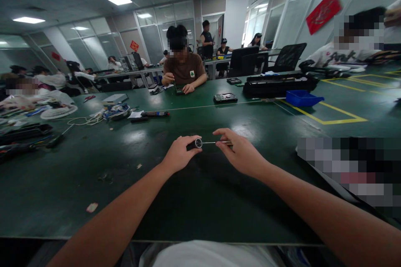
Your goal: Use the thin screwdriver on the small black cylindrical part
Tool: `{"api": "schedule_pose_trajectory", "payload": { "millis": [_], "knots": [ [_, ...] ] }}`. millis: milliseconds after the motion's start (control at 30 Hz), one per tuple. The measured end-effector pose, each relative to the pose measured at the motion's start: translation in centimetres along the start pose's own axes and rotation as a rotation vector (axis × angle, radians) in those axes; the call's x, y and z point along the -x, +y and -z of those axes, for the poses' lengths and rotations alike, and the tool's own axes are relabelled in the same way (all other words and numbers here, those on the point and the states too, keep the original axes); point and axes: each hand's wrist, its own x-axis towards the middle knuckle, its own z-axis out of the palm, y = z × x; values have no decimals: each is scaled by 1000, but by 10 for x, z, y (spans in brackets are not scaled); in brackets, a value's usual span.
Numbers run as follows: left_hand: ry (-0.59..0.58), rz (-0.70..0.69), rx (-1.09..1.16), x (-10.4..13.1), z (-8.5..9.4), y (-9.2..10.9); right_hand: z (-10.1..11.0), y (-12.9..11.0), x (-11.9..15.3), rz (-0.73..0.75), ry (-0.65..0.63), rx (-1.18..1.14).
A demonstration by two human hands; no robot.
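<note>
My left hand (181,152) is closed round a small black cylindrical part (196,144) with a pale ring at its end. To its right, my right hand (236,150) holds a thin screwdriver (209,142) between thumb and fingers. The metal shaft lies level and points left, its tip at the ringed end of the black part. Whether the tip sits inside the part is too small to tell. Both hands are just above the green table (188,200).
A power tool (155,114) and coiled cables lie at the left back. Beyond are a metal device (225,98), a blue bin (302,98) and a long black housing (278,85). A person works across the table. A pixelated flat object lies at the right.
</note>
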Motion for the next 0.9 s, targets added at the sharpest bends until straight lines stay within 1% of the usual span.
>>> {"api": "schedule_pose_trajectory", "payload": {
  "millis": [167,333,467,633,767,900],
  "knots": [
    [-3,12,-9,0,0,1,1,-2,0,-2,-19,0],
    [-18,12,-22,0,-1,2,3,-4,-1,-93,-23,-16],
    [-5,16,-13,0,-2,0,3,-4,-1,-159,-24,-46],
    [-2,22,-6,0,-1,1,2,-2,-2,-152,15,13],
    [-24,31,-1,0,-2,1,2,-3,-3,-131,9,33],
    [-19,25,14,0,-2,-1,2,-5,-2,-109,5,29]
  ]
}}
